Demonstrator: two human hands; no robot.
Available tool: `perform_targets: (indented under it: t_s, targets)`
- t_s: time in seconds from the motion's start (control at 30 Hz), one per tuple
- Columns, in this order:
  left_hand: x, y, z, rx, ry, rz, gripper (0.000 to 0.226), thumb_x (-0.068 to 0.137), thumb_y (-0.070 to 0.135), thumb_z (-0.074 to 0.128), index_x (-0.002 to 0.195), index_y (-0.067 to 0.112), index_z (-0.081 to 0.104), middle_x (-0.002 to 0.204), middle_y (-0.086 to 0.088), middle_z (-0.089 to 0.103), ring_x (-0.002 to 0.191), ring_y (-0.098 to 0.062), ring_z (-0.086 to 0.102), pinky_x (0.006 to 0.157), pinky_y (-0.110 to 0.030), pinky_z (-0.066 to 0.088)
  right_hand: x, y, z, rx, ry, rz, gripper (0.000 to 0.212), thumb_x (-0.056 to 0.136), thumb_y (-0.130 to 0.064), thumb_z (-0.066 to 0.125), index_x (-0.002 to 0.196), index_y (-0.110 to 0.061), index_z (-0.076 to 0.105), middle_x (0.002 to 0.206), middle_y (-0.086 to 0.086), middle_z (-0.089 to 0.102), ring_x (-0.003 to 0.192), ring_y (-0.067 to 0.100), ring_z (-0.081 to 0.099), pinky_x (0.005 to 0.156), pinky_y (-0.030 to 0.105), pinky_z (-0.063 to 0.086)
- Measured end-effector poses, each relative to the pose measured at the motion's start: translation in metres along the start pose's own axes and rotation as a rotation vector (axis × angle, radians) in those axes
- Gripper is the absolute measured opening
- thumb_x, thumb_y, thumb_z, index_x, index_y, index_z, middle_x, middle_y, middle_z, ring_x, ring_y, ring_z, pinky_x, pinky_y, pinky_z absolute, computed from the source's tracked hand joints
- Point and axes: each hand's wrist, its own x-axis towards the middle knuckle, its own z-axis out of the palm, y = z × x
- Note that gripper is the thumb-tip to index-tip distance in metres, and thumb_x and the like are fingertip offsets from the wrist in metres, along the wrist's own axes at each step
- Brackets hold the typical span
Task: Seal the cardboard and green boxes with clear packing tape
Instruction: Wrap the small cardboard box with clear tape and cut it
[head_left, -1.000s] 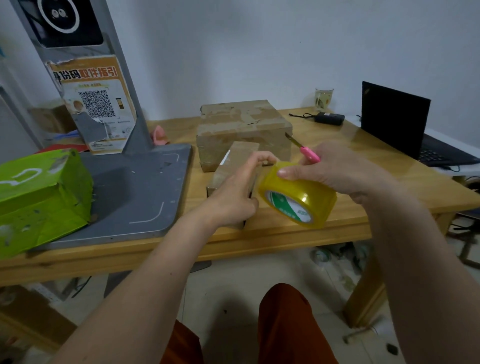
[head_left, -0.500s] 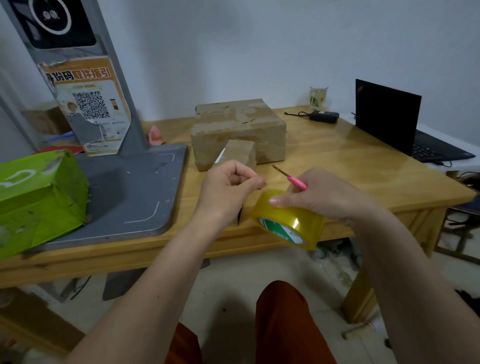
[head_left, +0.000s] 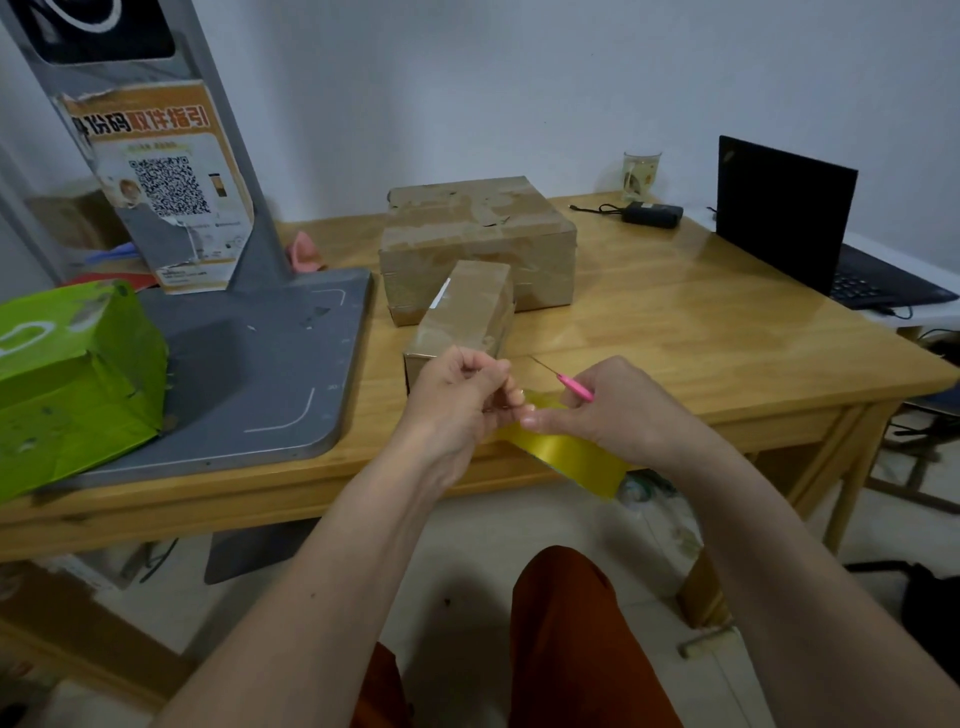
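Note:
My right hand (head_left: 618, 410) grips a yellowish roll of clear packing tape (head_left: 566, 454) at the table's front edge, together with a thin pink-handled tool (head_left: 574, 387) that points up and left. My left hand (head_left: 457, 397) pinches at the roll's edge with curled fingers, right beside the right thumb. Just behind the hands stands a small cardboard box (head_left: 465, 317), and a larger taped cardboard box (head_left: 478, 239) lies behind that. The green box (head_left: 67, 379) sits at the far left, on a grey base plate.
A grey stand with a QR poster (head_left: 161, 171) rises from the grey base plate (head_left: 260, 384) on the wooden table (head_left: 701, 332). A laptop (head_left: 810, 234), a black adapter (head_left: 652, 213) and a glass cup (head_left: 641, 174) stand at the right and back.
Both hands have dropped lower towards the table's front edge with the roll. My left hand went from stretched fingers on the roll to a curled pinch at its edge.

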Motion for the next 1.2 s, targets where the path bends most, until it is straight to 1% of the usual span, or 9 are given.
perform_targets:
  t_s: [0.13, 0.23, 0.37, 0.63, 0.73, 0.8, 0.9, 1.1, 1.2]
  targets:
    - [0.003, 0.003, -0.006, -0.087, -0.001, -0.058, 0.022, 0.096, -0.003, 0.051, 0.076, 0.005, 0.049, 0.063, -0.008, 0.054, 0.057, -0.015, 0.057, 0.056, -0.028, 0.057, -0.001, 0.001, 0.007, 0.132, -0.039, -0.024, 0.056, 0.07, -0.044, 0.081, 0.076, 0.008, 0.061, 0.062, 0.009, 0.05, 0.056, 0.019, 0.044, 0.056, 0.034, 0.036]
    - [0.007, 0.004, -0.012, -0.154, 0.05, -0.091, 0.022, 0.097, -0.003, 0.05, 0.076, 0.005, 0.049, 0.063, -0.009, 0.054, 0.058, -0.015, 0.056, 0.055, -0.026, 0.057, -0.004, 0.002, 0.004, 0.201, -0.201, -0.063, 0.04, 0.07, -0.03, 0.084, 0.096, -0.003, 0.07, 0.087, 0.013, 0.072, 0.076, 0.021, 0.068, 0.071, 0.036, 0.055]
    - [0.008, 0.005, -0.018, -0.197, 0.078, -0.125, 0.02, 0.098, -0.001, 0.049, 0.078, 0.004, 0.05, 0.066, -0.01, 0.051, 0.06, -0.017, 0.053, 0.051, -0.023, 0.054, -0.01, 0.006, 0.006, 0.192, -0.392, -0.086, 0.025, 0.071, -0.017, 0.083, 0.088, -0.014, 0.065, 0.072, -0.005, 0.063, 0.06, -0.002, 0.059, 0.056, 0.013, 0.047]
    - [-0.006, 0.017, -0.016, -0.211, 0.038, -0.174, 0.021, 0.096, 0.0, 0.052, 0.077, 0.006, 0.05, 0.068, -0.008, 0.05, 0.061, -0.015, 0.049, 0.042, -0.018, 0.042, -0.004, 0.012, 0.002, 0.176, -0.265, -0.007, 0.042, 0.065, -0.024, 0.088, 0.091, 0.004, 0.07, 0.077, 0.014, 0.071, 0.063, 0.011, 0.064, 0.056, 0.02, 0.05]
    - [-0.009, 0.019, -0.022, 0.08, 0.057, -0.1, 0.014, 0.091, 0.011, 0.065, 0.085, 0.01, 0.052, 0.074, -0.004, 0.054, 0.065, -0.013, 0.05, 0.05, -0.02, 0.04, -0.004, 0.011, 0.004, 0.135, -0.236, 0.007, 0.049, 0.063, -0.028, 0.089, 0.091, 0.006, 0.069, 0.08, 0.019, 0.07, 0.066, 0.017, 0.063, 0.061, 0.028, 0.049]
    - [-0.01, 0.019, -0.026, 0.446, 0.046, -0.058, 0.029, 0.081, 0.018, 0.077, 0.099, 0.014, 0.054, 0.085, -0.001, 0.058, 0.075, -0.011, 0.055, 0.06, -0.022, 0.042, -0.003, 0.01, 0.006, 0.113, -0.225, 0.014, 0.055, 0.061, -0.032, 0.09, 0.086, 0.01, 0.065, 0.07, 0.018, 0.061, 0.064, 0.021, 0.057, 0.06, 0.032, 0.044]
    - [-0.013, 0.014, -0.025, 0.851, 0.027, -0.027, 0.043, 0.076, 0.022, 0.082, 0.11, 0.022, 0.054, 0.089, 0.005, 0.054, 0.08, -0.006, 0.051, 0.064, -0.019, 0.04, -0.003, 0.009, 0.009, 0.042, -0.22, 0.028, 0.049, 0.058, -0.04, 0.089, 0.075, -0.004, 0.062, 0.065, 0.009, 0.048, 0.061, 0.02, 0.045, 0.058, 0.033, 0.035]
    - [-0.016, 0.007, -0.019, 1.098, 0.024, 0.177, 0.004, 0.083, 0.024, 0.077, 0.084, 0.026, 0.074, 0.08, 0.01, 0.054, 0.074, -0.006, 0.049, 0.059, -0.009, 0.034, -0.006, 0.008, 0.008, -0.03, -0.21, 0.026, 0.054, 0.059, -0.04, 0.09, 0.059, -0.015, 0.042, 0.055, -0.001, 0.03, 0.052, 0.013, 0.029, 0.052, 0.031, 0.024]
    - [-0.017, 0.006, -0.015, 1.105, 0.045, 0.233, 0.006, 0.083, 0.023, 0.077, 0.083, 0.028, 0.073, 0.097, 0.006, 0.049, 0.086, -0.006, 0.048, 0.076, -0.015, 0.037, -0.007, 0.008, 0.003, -0.028, -0.202, 0.001, 0.053, 0.059, -0.041, 0.09, 0.061, -0.013, 0.045, 0.057, 0.002, 0.033, 0.054, 0.016, 0.031, 0.053, 0.031, 0.025]
